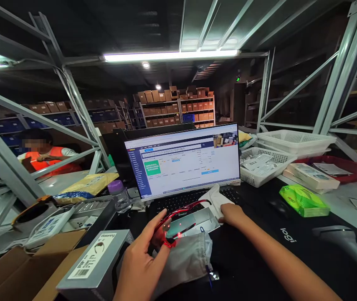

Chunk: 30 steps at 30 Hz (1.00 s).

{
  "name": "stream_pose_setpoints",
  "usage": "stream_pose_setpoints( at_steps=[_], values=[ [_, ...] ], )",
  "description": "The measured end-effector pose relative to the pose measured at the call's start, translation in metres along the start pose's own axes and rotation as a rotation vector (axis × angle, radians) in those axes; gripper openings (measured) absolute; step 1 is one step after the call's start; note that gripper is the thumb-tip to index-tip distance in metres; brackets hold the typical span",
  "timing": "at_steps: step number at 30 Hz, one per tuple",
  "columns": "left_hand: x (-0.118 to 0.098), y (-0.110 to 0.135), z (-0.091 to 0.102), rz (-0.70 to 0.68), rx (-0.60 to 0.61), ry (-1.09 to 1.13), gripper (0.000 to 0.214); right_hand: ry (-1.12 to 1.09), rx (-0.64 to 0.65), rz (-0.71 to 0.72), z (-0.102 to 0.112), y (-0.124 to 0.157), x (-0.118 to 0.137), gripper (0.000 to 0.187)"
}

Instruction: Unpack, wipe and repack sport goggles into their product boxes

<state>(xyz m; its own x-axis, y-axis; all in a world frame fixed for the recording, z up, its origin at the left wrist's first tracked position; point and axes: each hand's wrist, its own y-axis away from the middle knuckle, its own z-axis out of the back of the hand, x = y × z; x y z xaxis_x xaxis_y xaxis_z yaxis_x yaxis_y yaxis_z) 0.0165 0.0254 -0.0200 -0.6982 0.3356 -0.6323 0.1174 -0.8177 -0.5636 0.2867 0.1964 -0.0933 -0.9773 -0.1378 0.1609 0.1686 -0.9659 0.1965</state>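
My left hand [148, 251] is closed on a pair of red-framed glasses [178, 212], with a dark lens between thumb and fingers and the temples stretching right. Below the glasses lies a pale drawstring pouch [191, 261] with a blue cord. An open white box [206, 221] sits just behind, in front of the keyboard [172, 202]. Pinched in my right hand [231, 214] is a white cloth [214, 200] at the box's far right corner. A grey box with a glasses picture on its label [95, 255] stands left of my left hand.
A monitor [181, 163] stands behind the keyboard. To the right are a mouse [278, 207], a green packet [305, 200], a barcode scanner [338, 234] and a white basket [264, 169]. A plastic bottle [120, 196] and a cardboard box [24, 267] are at left. Beyond the rack sits a person in orange [53, 156].
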Motion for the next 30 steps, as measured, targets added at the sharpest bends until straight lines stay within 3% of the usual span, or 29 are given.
stream_pose_setpoints(
  at_steps=[7, 16, 20, 24, 30],
  values=[
    [0.006, 0.002, -0.002, -0.116, -0.043, -0.091, 0.048, -0.131, -0.078, -0.023, 0.010, -0.011, -0.023, 0.023],
    [0.001, 0.002, -0.002, -0.151, -0.091, -0.084, 0.045, -0.510, -0.604, -0.086, 0.064, 0.007, -0.058, 0.026],
    [-0.001, 0.003, -0.002, -0.148, -0.119, -0.077, 0.043, -0.831, -0.705, -0.030, 0.077, 0.031, -0.055, 0.028],
    [0.000, 0.004, -0.003, -0.143, -0.142, -0.057, 0.042, -1.199, -0.561, 0.137, 0.080, 0.058, -0.030, 0.038],
    [0.004, 0.007, -0.005, -0.062, -0.130, -0.015, 0.042, -1.643, -0.095, 0.383, 0.063, 0.097, 0.030, 0.050]
  ],
)
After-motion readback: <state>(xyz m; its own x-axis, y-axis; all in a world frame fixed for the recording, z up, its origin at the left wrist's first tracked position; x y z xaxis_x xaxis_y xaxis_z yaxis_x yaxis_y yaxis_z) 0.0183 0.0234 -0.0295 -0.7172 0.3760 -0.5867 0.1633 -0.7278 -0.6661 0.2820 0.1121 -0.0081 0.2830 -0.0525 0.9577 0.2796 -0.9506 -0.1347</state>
